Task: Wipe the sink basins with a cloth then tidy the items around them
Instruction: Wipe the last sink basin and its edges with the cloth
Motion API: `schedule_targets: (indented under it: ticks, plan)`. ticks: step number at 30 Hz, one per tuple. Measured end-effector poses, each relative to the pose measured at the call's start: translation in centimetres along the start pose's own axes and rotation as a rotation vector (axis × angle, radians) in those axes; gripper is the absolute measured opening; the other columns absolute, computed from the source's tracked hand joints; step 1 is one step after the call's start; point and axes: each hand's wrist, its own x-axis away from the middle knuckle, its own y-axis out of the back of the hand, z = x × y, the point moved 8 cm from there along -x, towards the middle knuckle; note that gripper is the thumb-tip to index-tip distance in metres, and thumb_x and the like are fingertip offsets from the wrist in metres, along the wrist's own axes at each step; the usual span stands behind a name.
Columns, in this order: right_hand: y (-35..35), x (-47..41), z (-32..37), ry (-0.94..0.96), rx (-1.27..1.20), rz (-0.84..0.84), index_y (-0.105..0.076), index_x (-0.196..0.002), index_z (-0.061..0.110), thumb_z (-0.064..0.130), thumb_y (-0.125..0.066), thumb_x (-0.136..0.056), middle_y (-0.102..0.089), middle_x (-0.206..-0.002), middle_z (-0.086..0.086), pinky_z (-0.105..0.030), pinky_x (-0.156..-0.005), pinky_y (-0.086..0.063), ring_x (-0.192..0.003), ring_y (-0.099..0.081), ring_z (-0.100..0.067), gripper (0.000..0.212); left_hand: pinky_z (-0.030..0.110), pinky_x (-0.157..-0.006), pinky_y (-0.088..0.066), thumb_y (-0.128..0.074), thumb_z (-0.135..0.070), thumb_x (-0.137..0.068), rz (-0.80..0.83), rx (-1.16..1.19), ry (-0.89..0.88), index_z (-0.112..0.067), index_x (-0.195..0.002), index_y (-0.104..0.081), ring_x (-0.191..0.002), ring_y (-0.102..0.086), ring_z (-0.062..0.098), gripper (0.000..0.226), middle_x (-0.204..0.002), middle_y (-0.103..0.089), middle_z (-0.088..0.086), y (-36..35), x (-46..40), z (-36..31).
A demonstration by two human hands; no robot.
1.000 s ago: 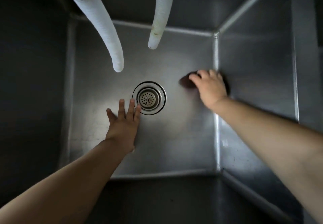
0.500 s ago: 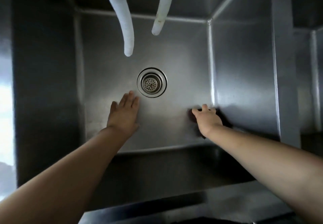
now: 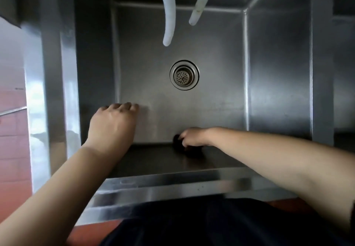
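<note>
Fingers [image 3: 184,138] of right hand [image 3: 194,136] curled around dark cloth [image 3: 177,143], pressing it against basin floor at junction with near wall. Cloth bunched, nearly black, mostly hidden under hand; texture not discernible. Left hand [image 3: 113,124] hovering or resting near front-left of sink basin [image 3: 221,101], fingers [image 3: 126,106] together, bent downward at tips, holding nothing; contact with steel not determinable. Round strainer drain [image 3: 184,74] at centre of floor, well apart from both hands. Two white hoses [image 3: 170,21] hanging above back of basin. Steel dull, streaked, faint smears on floor.
</note>
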Motion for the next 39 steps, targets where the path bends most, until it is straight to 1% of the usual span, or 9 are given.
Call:
schedule_targets:
  ticks: [2,6,10,13,17,25,30,35,39]
  plan:
    - [-1.4,-0.3,3.4,0.066,-0.062,0.042,-0.066,-0.098,0.006,0.010,-0.055,-0.081,-0.062,-0.082,-0.008,-0.023,-0.060,-0.043,-0.072,-0.057,-0.021,0.020,0.036,-0.064,-0.050,-0.077,-0.011,-0.062,0.002,-0.044,0.001,-0.010,-0.096,-0.066,-0.076,-0.066,0.032,0.035,-0.084,-0.069,0.008,0.9,0.8,0.6]
    - [-3.2,0.0,8.3,0.187,-0.083,0.087,-0.065,-0.118,0.013,0.013,-0.060,-0.079,-0.068,-0.105,-0.007,-0.031,-0.088,-0.050,-0.093,-0.062,-0.022,0.039,0.036,-0.062,-0.051,-0.081,-0.009,-0.049,0.000,-0.083,0.005,-0.007,-0.091,-0.068,-0.072,-0.066,0.035,0.043,-0.081,-0.070,0.011,2.0,1.9,1.7]
    - [-2.9,2.6,8.3,0.255,0.029,0.123,-0.057,-0.130,0.024,0.003,-0.051,-0.081,-0.061,-0.092,-0.003,-0.015,-0.060,-0.041,-0.078,-0.052,-0.015,0.053,0.033,-0.060,-0.049,-0.082,-0.006,-0.047,-0.018,-0.105,-0.009,-0.006,-0.091,-0.069,-0.070,-0.065,0.034,0.046,-0.080,-0.070,0.011,1.8,2.6,1.6]
    - [-1.1,4.3,3.5,0.140,0.119,0.070,-0.053,-0.133,0.026,0.003,-0.046,-0.088,-0.057,-0.100,0.001,-0.001,-0.047,-0.035,-0.071,-0.050,-0.008,0.052,0.033,-0.057,-0.050,-0.079,0.001,-0.050,-0.070,-0.083,-0.007,-0.005,-0.087,-0.070,-0.067,-0.066,0.034,0.039,-0.077,-0.070,0.012,1.8,2.9,1.1]
    - [2.4,8.1,-5.6,-0.084,0.279,0.001,-0.053,-0.133,0.028,0.004,-0.043,-0.087,-0.059,-0.125,-0.003,-0.023,-0.088,-0.045,-0.102,-0.057,-0.020,0.052,0.033,-0.056,-0.052,-0.080,-0.001,-0.051,-0.088,-0.072,-0.020,-0.007,-0.087,-0.072,-0.068,-0.066,0.033,0.038,-0.077,-0.071,0.011,2.1,3.1,0.3]
    - [4.6,15.1,-9.5,-0.236,0.387,-0.128,-0.062,-0.119,0.006,0.012,-0.036,-0.095,-0.061,-0.122,-0.013,-0.025,-0.076,-0.042,-0.105,-0.057,-0.027,0.036,0.033,-0.060,-0.052,-0.077,-0.003,-0.053,-0.169,-0.098,-0.081,-0.012,-0.092,-0.070,-0.072,-0.066,0.031,0.041,-0.081,-0.071,0.007,4.5,4.4,0.8]
    - [2.5,17.5,-2.2,0.029,0.037,-0.324,-0.069,-0.111,0.028,0.005,-0.042,-0.082,-0.067,-0.107,0.002,-0.020,-0.078,-0.044,-0.099,-0.059,-0.017,0.046,0.030,-0.057,-0.049,-0.075,-0.001,-0.048,-0.234,-0.092,-0.092,-0.015,-0.087,-0.070,-0.069,-0.065,0.029,0.041,-0.078,-0.070,0.003,5.5,5.9,2.4]
    - [-2.3,17.9,9.1,0.423,0.210,-0.386,-0.054,-0.131,0.033,0.006,-0.047,-0.082,-0.050,-0.139,0.004,-0.020,-0.105,-0.029,-0.124,-0.045,-0.021,0.056,0.032,-0.054,-0.049,-0.070,0.008,-0.047,-0.354,-0.038,-0.107,-0.008,-0.079,-0.069,-0.065,-0.065,0.031,0.036,-0.072,-0.068,0.008,7.7,8.6,3.7]
    - [-6.3,17.3,16.1,0.666,0.410,-0.377,-0.045,-0.138,0.035,0.008,-0.045,-0.085,-0.037,-0.146,0.006,-0.025,-0.109,-0.025,-0.116,-0.037,-0.022,0.060,0.034,-0.057,-0.050,-0.064,0.004,-0.058,-0.372,-0.045,-0.030,-0.013,-0.083,-0.067,-0.075,-0.064,0.029,0.030,-0.078,-0.068,0.003,7.1,10.3,6.3]
